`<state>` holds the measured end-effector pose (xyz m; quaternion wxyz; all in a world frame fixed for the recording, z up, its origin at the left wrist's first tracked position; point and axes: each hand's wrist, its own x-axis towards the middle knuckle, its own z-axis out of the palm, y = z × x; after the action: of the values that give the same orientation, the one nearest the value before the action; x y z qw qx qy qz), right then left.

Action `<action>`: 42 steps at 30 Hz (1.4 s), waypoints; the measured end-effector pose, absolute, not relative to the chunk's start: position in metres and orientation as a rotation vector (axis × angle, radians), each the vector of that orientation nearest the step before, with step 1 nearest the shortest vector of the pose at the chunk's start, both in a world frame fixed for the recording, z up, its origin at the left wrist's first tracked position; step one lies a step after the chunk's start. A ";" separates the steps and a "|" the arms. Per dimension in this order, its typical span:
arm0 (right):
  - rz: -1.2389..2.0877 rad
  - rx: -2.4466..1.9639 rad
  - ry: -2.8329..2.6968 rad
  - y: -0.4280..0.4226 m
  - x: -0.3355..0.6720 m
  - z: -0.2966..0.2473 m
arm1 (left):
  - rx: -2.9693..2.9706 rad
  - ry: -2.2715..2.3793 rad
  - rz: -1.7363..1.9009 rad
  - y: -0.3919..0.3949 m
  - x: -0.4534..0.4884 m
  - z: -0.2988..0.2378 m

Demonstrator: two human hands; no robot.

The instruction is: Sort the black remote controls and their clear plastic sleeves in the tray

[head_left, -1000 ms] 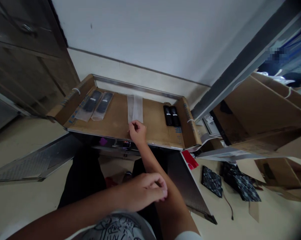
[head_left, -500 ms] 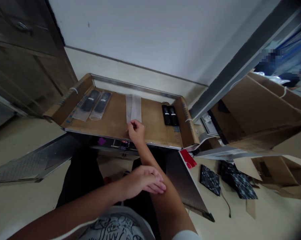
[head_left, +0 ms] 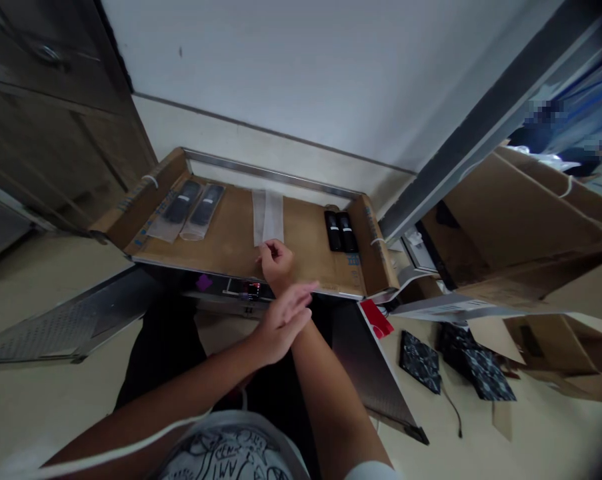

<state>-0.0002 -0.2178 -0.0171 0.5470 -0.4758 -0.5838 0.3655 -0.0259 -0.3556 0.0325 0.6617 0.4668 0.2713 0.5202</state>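
My right hand is closed in a loose fist at the front of a cardboard-lined tray. Just beyond its fingers lie flat translucent plastic sleeves; nothing shows inside the fist. My left hand reaches across my right forearm near the wrist, its fingers stretched out and slightly blurred, and it holds nothing. At the tray's right end, two black oblong devices with small white labels lie side by side. Two similar dark devices in translucent sleeves lie at the left end.
Open metal doors hang below the tray on both sides. A white wall stands behind it. To the right are a large cardboard box, a red item and black patterned objects on the floor.
My left hand has slid up my right forearm toward the wrist. My right fist has shifted slightly right. The devices and sleeves lie as before.
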 end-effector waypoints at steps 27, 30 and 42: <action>-0.312 -2.114 -1.658 -0.154 0.121 -0.011 | 2.048 2.351 0.796 -0.147 -0.225 -0.005; -0.324 -2.117 -1.636 -0.152 0.121 -0.013 | 2.032 2.361 0.814 -0.148 -0.231 -0.005; -0.308 -2.203 -1.584 -0.142 0.116 -0.013 | 1.903 2.377 1.011 -0.157 -0.224 0.005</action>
<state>0.1158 -0.1421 -0.0134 0.2040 -0.7898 -0.5678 -0.1103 -0.2241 -0.1572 0.0052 -0.0333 0.5928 0.7404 0.3150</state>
